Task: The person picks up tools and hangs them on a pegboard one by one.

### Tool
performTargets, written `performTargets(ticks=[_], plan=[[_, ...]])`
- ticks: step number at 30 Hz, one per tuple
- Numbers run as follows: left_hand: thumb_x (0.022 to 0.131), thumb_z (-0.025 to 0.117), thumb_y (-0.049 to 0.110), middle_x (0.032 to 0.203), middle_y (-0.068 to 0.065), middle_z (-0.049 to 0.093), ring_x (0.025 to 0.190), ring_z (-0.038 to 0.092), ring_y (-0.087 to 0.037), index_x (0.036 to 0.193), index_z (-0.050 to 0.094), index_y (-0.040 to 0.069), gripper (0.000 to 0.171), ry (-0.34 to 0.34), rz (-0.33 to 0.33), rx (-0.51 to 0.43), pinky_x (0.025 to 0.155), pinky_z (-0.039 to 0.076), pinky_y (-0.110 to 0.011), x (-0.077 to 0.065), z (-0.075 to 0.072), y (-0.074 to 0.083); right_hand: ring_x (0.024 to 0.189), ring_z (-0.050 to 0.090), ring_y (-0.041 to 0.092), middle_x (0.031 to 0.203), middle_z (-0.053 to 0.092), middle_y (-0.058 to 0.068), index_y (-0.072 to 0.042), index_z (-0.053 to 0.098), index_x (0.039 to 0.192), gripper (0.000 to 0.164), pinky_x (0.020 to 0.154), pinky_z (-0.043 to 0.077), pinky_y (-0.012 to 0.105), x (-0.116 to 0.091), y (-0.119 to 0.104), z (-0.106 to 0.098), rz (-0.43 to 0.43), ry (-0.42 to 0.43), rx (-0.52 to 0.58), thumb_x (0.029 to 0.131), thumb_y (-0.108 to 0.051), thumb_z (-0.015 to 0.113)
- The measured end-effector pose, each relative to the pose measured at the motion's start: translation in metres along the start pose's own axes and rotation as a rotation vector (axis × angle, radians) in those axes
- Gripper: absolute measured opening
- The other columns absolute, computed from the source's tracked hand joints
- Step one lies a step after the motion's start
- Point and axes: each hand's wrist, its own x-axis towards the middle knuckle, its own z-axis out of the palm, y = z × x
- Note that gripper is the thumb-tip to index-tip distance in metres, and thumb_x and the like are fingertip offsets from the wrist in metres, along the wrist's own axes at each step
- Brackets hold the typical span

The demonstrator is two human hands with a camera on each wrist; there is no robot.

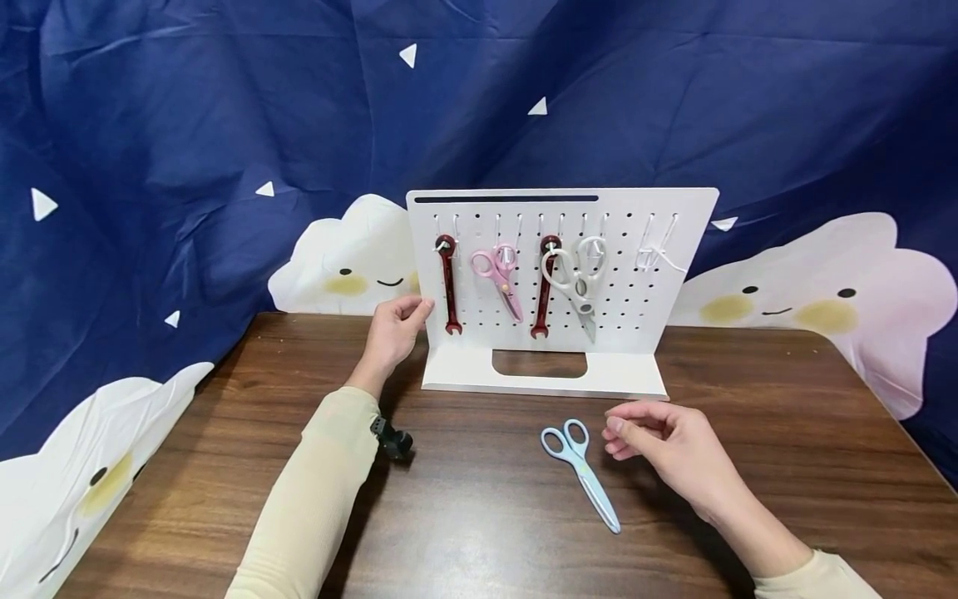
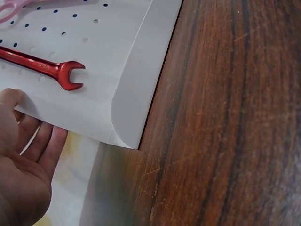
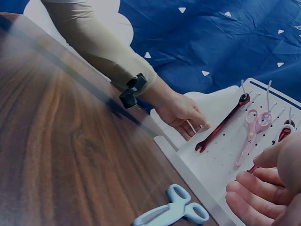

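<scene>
My left hand grips the left edge of a white pegboard, thumb on the front face and fingers behind, as the left wrist view shows. Light blue scissors lie on the table in front of the board, handles toward it. Just right of their handles hovers my right hand, fingers loosely curled and holding nothing. On the board's hooks hang a red wrench near the left edge, pink scissors, a second red wrench and white scissors.
White wire hooks stick out at the board's right side. The board stands near the back of the brown wooden table. Behind it hangs a dark blue cloth with white clouds and triangles.
</scene>
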Motion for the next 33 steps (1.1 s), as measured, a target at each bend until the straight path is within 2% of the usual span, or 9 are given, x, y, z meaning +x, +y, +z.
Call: performTargets(ticks=[5,13,19,25,29,33], plan=[[0.109,0.067,0.025,0.099,-0.017,0.078,0.081,0.062,-0.011,0.123,0.078,-0.003,0.032,0.002,0.003,-0.005,0.078,0.049,-0.023,0.000,-0.001,-0.001,0.077,0.078,0.014,0.089,0.080,0.007,0.020,0.067,0.119,0.028,0.073,0.066,0.033,-0.004,0.004,0.006,0.026,-0.018,0.012,0.104,-0.003,0.069],[0.110,0.066,0.024,0.113,-0.022,0.079,0.091,0.069,-0.022,0.126,0.077,-0.002,0.033,0.001,-0.016,-0.003,0.081,0.051,-0.021,-0.002,-0.001,0.001,0.067,0.070,0.011,0.087,0.076,0.005,0.016,0.069,0.122,0.029,0.062,0.062,0.032,-0.012,0.019,0.015,0.145,-0.074,0.018,0.104,-0.007,0.070],[0.110,0.065,0.026,0.118,-0.023,0.079,0.097,0.072,-0.032,0.129,0.076,-0.001,0.034,-0.003,-0.020,-0.010,0.083,0.051,-0.022,-0.002,0.001,0.003,0.062,0.065,0.010,0.081,0.072,0.006,0.015,0.069,0.121,0.028,0.057,0.060,0.031,-0.015,0.030,0.018,0.168,-0.094,-0.004,0.102,-0.006,0.070],[0.110,0.066,0.024,0.119,-0.023,0.079,0.095,0.073,-0.032,0.128,0.076,-0.002,0.033,0.004,-0.002,-0.006,0.083,0.053,-0.021,-0.002,0.002,0.001,0.055,0.061,0.012,0.070,0.067,0.005,0.008,0.073,0.112,0.022,0.051,0.056,0.030,-0.017,0.031,0.026,0.223,-0.036,-0.111,0.098,-0.009,0.075],[0.110,0.066,0.023,0.117,-0.024,0.079,0.098,0.073,-0.039,0.127,0.077,-0.002,0.033,0.016,0.007,-0.003,0.081,0.052,-0.019,-0.001,0.002,-0.001,0.051,0.059,0.012,0.068,0.068,0.002,0.003,0.074,0.107,0.020,0.047,0.054,0.030,-0.016,0.031,0.031,0.214,-0.013,-0.223,0.096,-0.013,0.080],[0.109,0.067,0.023,0.112,-0.024,0.079,0.095,0.071,-0.036,0.126,0.077,-0.003,0.032,0.021,0.014,0.003,0.079,0.050,-0.019,-0.002,0.003,-0.001,0.045,0.056,0.012,0.065,0.065,-0.003,-0.003,0.075,0.098,0.022,0.044,0.052,0.030,-0.014,0.030,0.034,0.210,0.010,-0.346,0.090,-0.019,0.087]])
